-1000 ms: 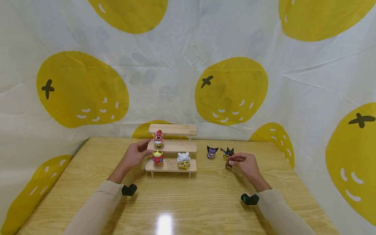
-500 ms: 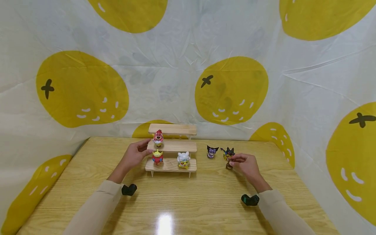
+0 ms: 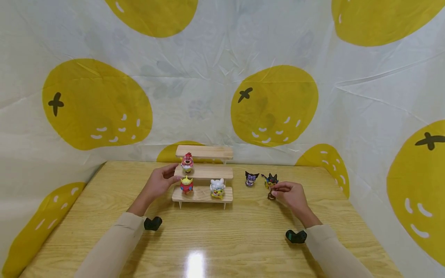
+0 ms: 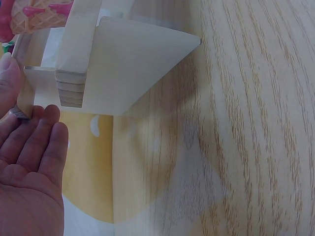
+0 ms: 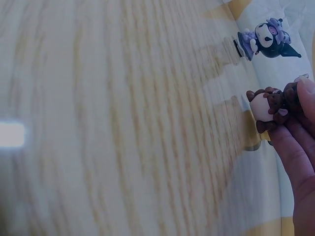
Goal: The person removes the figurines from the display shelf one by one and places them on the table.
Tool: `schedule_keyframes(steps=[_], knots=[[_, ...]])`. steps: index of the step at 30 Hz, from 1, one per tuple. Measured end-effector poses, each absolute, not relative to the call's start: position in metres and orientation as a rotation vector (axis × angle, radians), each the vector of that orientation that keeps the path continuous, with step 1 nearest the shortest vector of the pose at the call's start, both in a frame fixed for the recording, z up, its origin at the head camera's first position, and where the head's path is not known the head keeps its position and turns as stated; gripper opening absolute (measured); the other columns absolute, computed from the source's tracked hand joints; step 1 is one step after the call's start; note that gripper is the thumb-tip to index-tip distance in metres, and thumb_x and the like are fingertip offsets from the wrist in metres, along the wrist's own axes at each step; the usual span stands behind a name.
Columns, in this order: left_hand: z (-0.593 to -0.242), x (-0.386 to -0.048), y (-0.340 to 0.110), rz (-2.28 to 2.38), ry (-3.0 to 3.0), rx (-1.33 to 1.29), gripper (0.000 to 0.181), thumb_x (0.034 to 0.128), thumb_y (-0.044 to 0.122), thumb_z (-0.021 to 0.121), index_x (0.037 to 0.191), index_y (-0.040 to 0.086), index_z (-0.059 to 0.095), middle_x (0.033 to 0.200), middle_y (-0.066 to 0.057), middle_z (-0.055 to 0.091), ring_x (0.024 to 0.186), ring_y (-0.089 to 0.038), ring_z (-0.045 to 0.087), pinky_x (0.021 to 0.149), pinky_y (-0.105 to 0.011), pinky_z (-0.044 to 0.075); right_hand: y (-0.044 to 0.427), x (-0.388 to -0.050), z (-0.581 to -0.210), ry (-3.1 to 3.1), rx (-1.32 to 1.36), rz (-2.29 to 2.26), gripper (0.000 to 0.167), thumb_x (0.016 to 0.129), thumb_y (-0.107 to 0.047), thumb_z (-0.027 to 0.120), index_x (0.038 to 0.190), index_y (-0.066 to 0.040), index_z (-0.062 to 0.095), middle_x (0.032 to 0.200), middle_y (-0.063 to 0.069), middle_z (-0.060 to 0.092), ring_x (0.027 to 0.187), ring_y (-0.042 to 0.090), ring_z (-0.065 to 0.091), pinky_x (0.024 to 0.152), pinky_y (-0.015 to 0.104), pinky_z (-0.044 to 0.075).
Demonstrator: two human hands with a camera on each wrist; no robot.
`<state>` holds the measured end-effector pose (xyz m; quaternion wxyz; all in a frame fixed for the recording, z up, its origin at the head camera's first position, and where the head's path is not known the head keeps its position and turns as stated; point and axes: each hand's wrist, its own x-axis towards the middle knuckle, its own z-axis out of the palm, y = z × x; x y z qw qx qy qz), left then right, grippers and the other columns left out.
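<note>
My left hand (image 3: pixel 160 186) grips the left end of the middle board of a three-tier wooden stand (image 3: pixel 210 172); in the left wrist view the thumb and fingers of the hand (image 4: pixel 34 172) lie on either side of a board end. My right hand (image 3: pixel 291 196) pinches a small brown figurine (image 3: pixel 271 195). Up close in the right wrist view, the brown figurine (image 5: pixel 266 106) shows a pale belly and lies between the thumb and fingers of the hand (image 5: pixel 300 142). Just behind it in the head view is a black-eared figurine (image 3: pixel 270 180) with yellow parts.
A pink bear figurine (image 3: pixel 187 163) stands on the middle tier. On the bottom tier are a red figurine (image 3: pixel 186 186) and a white-hooded yellow one (image 3: pixel 217 189). A black-and-purple figurine (image 3: pixel 250 179) stands right of the stand. Patterned cloth (image 3: pixel 194 77) hangs behind the table (image 3: pixel 222 239).
The brown figurine has turned slightly in my right fingers. My left hand keeps its hold on the stand, and the view has tilted very slightly.
</note>
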<state>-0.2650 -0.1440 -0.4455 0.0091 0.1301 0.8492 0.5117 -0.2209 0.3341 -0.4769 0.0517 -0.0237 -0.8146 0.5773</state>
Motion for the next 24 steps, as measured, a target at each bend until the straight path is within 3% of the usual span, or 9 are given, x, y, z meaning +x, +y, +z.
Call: schedule_keyframes(steps=[13,24], knots=[[-0.4461,-0.2657,-0.1456,1.592,2.653,0.401,0.062,0.1034,0.024,0.067,0.158,0.005,0.045,0.160,-0.023,0.046,0.143,-0.041,0.053,0.113,-0.055,0.050,0.3368,-0.2202,-0.4780,-2.497,-0.069,1.711,0.026,0.090,0.001,0.078,0.113,0.011,0.075,0.105,0.022,0.079,0.083,0.010,0.077,0.073,0.022,0.062],[-0.4478,-0.2656,-0.1451,1.601,2.648,0.409,0.062,0.1038,0.025,0.067,0.158,0.005,0.045,0.161,-0.024,0.045,0.144,-0.041,0.052,0.112,-0.055,0.050,0.3382,-0.2173,-0.4794,-2.507,-0.036,1.682,0.025,0.090,0.001,0.078,0.113,0.011,0.074,0.106,0.020,0.079,0.082,0.003,0.074,0.074,0.019,0.061]])
